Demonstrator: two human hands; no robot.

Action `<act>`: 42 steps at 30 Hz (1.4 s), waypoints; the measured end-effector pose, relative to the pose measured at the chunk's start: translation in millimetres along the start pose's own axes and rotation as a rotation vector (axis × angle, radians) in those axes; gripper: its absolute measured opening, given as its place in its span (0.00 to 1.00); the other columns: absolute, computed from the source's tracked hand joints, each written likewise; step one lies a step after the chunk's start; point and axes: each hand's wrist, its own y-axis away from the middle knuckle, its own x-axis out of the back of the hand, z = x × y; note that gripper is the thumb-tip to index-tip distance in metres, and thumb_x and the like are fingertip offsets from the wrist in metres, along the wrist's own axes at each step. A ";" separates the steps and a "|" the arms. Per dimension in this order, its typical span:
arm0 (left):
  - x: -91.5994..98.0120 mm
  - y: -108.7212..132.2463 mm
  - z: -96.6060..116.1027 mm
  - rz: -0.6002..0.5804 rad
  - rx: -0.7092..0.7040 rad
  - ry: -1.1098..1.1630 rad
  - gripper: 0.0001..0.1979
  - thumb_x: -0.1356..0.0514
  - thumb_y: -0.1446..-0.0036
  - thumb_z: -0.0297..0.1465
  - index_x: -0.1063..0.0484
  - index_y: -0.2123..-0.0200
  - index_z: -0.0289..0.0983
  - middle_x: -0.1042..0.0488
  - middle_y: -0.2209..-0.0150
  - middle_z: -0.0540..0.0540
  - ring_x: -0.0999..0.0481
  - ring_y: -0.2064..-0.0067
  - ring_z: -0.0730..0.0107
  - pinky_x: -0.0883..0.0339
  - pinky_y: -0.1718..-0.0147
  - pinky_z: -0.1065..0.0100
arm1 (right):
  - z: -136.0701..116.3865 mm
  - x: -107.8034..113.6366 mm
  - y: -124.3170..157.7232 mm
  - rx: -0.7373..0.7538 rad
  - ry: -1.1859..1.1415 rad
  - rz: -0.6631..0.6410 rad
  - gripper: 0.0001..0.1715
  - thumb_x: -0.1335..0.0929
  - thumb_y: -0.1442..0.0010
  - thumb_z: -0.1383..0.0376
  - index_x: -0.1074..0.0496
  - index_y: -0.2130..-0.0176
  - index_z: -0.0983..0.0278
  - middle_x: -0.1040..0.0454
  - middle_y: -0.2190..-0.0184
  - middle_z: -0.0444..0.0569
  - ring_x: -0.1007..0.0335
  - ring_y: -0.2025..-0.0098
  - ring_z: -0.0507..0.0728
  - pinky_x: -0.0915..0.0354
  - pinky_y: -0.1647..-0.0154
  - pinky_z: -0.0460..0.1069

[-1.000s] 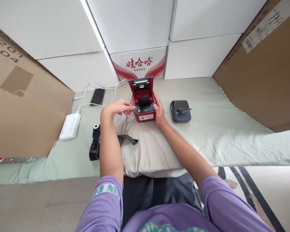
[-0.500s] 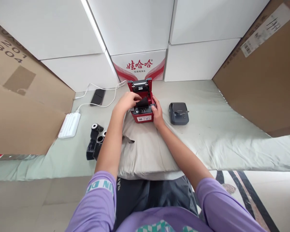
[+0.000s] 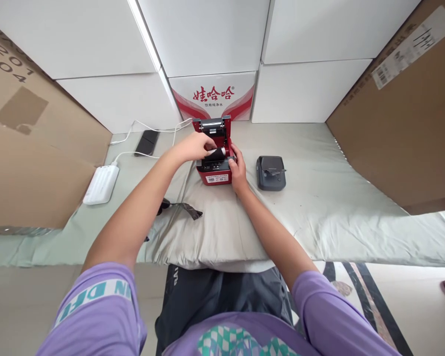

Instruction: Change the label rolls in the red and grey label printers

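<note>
A red and black label printer [image 3: 215, 178] stands on the cloth with its lid raised. In its open bay lies a small black roll [image 3: 217, 154] with a white end showing on the right. My left hand [image 3: 200, 146] reaches over the bay from the left, its fingers closed on the roll; the fingertips are partly hidden. Wrapped around the printer's right side, my right hand [image 3: 238, 169] steadies it, thumb on the front top edge. A smaller dark grey portable printer [image 3: 271, 174] sits to the right, apart from both hands.
A black strip [image 3: 190, 211] lies near my left forearm, which covers most of the dark things there. A white power bank [image 3: 101, 184] with a cable and a black phone [image 3: 147, 143] lie left. Cardboard boxes [image 3: 404, 128] flank both sides; white boxes [image 3: 203, 37] are stacked behind.
My left elbow has swung outward, now covering the loose black rolls. The black roll in the printer has shifted, and its white end now shows. The right hand keeps its hold.
</note>
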 end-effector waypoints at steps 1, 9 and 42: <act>5.4 12.3 -4.3 0.035 -0.005 0.095 0.16 0.35 0.45 0.32 0.14 0.54 0.41 0.14 0.57 0.44 0.18 0.57 0.56 0.28 0.56 0.62 | 0.6 -0.4 -0.1 0.002 -0.003 0.004 0.41 0.34 0.35 0.38 0.34 0.34 0.56 0.35 0.29 0.54 0.42 0.25 0.67 0.47 0.22 0.66; 32.5 100.1 -60.5 0.379 0.282 0.607 0.21 0.31 0.45 0.38 0.20 0.48 0.38 0.19 0.51 0.42 0.22 0.59 0.64 0.25 0.60 0.64 | 2.8 -1.0 -0.2 0.007 -0.034 0.001 0.38 0.34 0.34 0.40 0.34 0.33 0.55 0.35 0.29 0.53 0.40 0.26 0.66 0.45 0.23 0.67; -11.0 210.7 -133.1 0.419 0.597 0.559 0.26 0.26 0.57 0.49 0.22 0.54 0.50 0.17 0.50 0.56 0.20 0.57 0.62 0.24 0.53 0.55 | -5.1 -0.4 -3.6 -0.031 -0.032 0.007 0.41 0.33 0.38 0.35 0.32 0.36 0.54 0.33 0.32 0.52 0.38 0.28 0.68 0.44 0.24 0.67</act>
